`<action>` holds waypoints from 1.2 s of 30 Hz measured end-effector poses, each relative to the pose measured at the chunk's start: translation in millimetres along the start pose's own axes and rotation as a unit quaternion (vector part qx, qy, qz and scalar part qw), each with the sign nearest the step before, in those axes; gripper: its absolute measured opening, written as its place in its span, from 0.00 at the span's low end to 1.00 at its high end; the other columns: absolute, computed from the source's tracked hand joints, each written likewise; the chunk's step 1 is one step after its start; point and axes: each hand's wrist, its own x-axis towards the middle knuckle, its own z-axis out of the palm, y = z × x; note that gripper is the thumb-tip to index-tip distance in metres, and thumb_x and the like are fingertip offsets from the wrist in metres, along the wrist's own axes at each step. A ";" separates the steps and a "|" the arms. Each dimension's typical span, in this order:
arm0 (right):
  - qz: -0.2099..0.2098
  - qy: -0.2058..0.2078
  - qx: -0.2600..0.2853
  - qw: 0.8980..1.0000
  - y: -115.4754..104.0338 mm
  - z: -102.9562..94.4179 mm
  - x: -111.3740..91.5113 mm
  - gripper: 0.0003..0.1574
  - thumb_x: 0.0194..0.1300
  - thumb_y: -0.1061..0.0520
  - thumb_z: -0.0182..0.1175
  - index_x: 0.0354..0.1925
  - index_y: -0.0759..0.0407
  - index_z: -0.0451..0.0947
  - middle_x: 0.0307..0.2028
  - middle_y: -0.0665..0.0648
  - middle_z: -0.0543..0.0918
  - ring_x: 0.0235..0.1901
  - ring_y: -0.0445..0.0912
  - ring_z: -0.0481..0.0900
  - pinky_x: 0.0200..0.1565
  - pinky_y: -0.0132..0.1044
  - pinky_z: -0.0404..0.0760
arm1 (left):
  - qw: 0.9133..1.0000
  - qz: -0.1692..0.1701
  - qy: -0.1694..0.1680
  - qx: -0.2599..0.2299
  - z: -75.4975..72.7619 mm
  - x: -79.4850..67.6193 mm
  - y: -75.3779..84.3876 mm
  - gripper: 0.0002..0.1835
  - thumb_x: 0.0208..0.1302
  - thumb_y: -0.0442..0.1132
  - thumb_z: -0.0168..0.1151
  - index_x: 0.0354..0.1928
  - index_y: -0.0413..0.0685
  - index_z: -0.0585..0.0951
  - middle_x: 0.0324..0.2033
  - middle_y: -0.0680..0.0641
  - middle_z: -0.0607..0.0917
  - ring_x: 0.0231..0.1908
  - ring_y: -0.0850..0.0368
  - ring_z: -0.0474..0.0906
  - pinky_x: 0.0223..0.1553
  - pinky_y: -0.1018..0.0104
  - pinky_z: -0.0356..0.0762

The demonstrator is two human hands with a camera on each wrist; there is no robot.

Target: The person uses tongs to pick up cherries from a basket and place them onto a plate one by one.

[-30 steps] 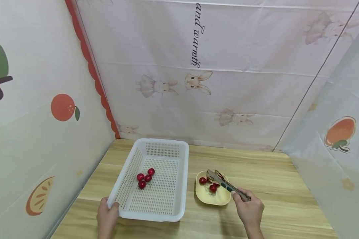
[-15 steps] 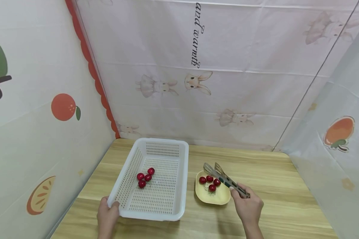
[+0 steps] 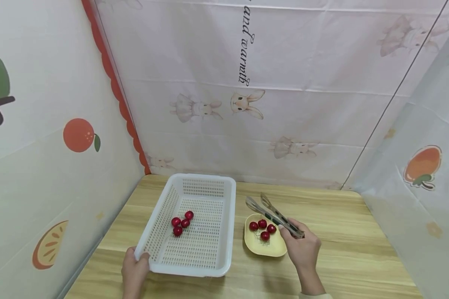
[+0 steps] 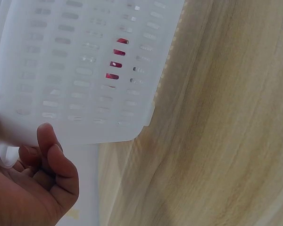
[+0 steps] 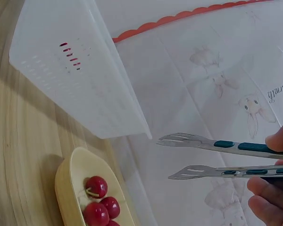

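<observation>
My left hand grips the near-left corner of a white slotted plastic basket, its thumb over the rim and fingers curled beneath in the left wrist view. Several red cherries lie in the basket's left half. My right hand holds metal tongs with dark green grips. The tong tips are spread apart with nothing between them, raised above the far edge of a pale yellow bowl. Inside that bowl sit several red cherries with thin stems.
Both containers stand on a wood-grain table, the bowl to the right of the basket. A printed white cloth wall rises behind the table, and similar walls close off the left and right sides.
The tongs have risen out of the bowl, their tips spreading and moving up and left. My right hand has shifted slightly left. The left hand and basket have stayed still.
</observation>
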 end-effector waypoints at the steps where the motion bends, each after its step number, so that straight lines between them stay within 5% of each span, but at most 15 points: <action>1: -0.009 -0.003 0.010 1.000 2.1 3.0 -0.6 0.21 0.38 0.62 0.68 0.37 0.60 0.79 0.26 0.56 0.81 0.16 0.38 0.76 0.10 0.22 0.69 | 1.000 0.007 -0.002 0.005 -0.7 -0.9 1.0 0.18 0.57 0.33 0.44 0.50 0.36 0.62 0.45 0.36 0.71 0.45 0.39 0.68 0.38 0.47 0.71; 8: 0.045 -0.037 -0.032 0.998 -89.2 14.5 7.5 0.17 0.41 0.59 0.67 0.33 0.65 0.79 0.21 0.60 0.80 0.14 0.41 0.74 0.10 0.26 0.70 | 1.000 0.003 -0.015 -0.008 -4.5 -9.5 12.0 0.19 0.57 0.33 0.41 0.51 0.35 0.61 0.46 0.35 0.70 0.46 0.37 0.67 0.43 0.48 0.69; 10: 0.053 -0.041 -0.030 0.997 -94.5 18.8 8.3 0.17 0.41 0.60 0.67 0.33 0.66 0.79 0.20 0.60 0.80 0.12 0.42 0.73 0.09 0.26 0.69 | 1.000 0.002 -0.015 -0.005 -4.3 -9.3 11.9 0.19 0.57 0.33 0.41 0.52 0.36 0.61 0.46 0.34 0.70 0.46 0.38 0.67 0.43 0.49 0.69; 17: 0.031 -0.060 0.087 0.994 -16.2 44.1 -3.6 0.20 0.40 0.60 0.67 0.37 0.61 0.79 0.24 0.56 0.81 0.14 0.40 0.74 0.08 0.25 0.65 | 1.000 0.006 -0.017 -0.003 -2.5 -1.9 0.1 0.20 0.57 0.33 0.44 0.52 0.36 0.60 0.46 0.35 0.70 0.46 0.39 0.67 0.39 0.48 0.71; 24: 0.076 -0.070 0.094 0.990 -28.2 60.2 -2.4 0.21 0.41 0.57 0.67 0.37 0.62 0.79 0.19 0.59 0.79 0.06 0.45 0.69 0.03 0.31 0.64 | 1.000 0.019 -0.005 0.010 0.9 6.9 -12.4 0.19 0.57 0.35 0.46 0.51 0.37 0.62 0.46 0.35 0.71 0.46 0.39 0.67 0.30 0.51 0.74; 31: 0.047 -0.073 0.072 0.994 67.3 94.2 -16.0 0.23 0.41 0.52 0.68 0.41 0.50 0.78 0.26 0.52 0.81 0.16 0.42 0.77 0.09 0.29 0.71 | 1.000 -0.001 -0.025 -0.013 -4.7 -6.0 5.8 0.20 0.57 0.33 0.42 0.53 0.35 0.60 0.48 0.34 0.68 0.48 0.36 0.65 0.44 0.47 0.69; 33: 0.059 -0.087 0.083 0.991 65.4 97.8 -15.8 0.24 0.42 0.52 0.68 0.42 0.50 0.78 0.24 0.52 0.81 0.15 0.43 0.77 0.09 0.30 0.71 | 1.000 0.001 -0.027 -0.012 -5.5 -7.5 7.0 0.20 0.58 0.33 0.41 0.53 0.35 0.59 0.48 0.34 0.68 0.47 0.36 0.65 0.44 0.48 0.69; 36: 0.068 -0.114 0.101 0.986 7.7 90.2 -4.6 0.22 0.43 0.53 0.67 0.40 0.57 0.78 0.18 0.54 0.80 0.12 0.44 0.75 0.06 0.32 0.68 | 1.000 0.008 -0.020 -0.008 -4.0 -7.6 5.6 0.19 0.57 0.33 0.42 0.52 0.35 0.60 0.47 0.35 0.69 0.46 0.37 0.67 0.41 0.48 0.71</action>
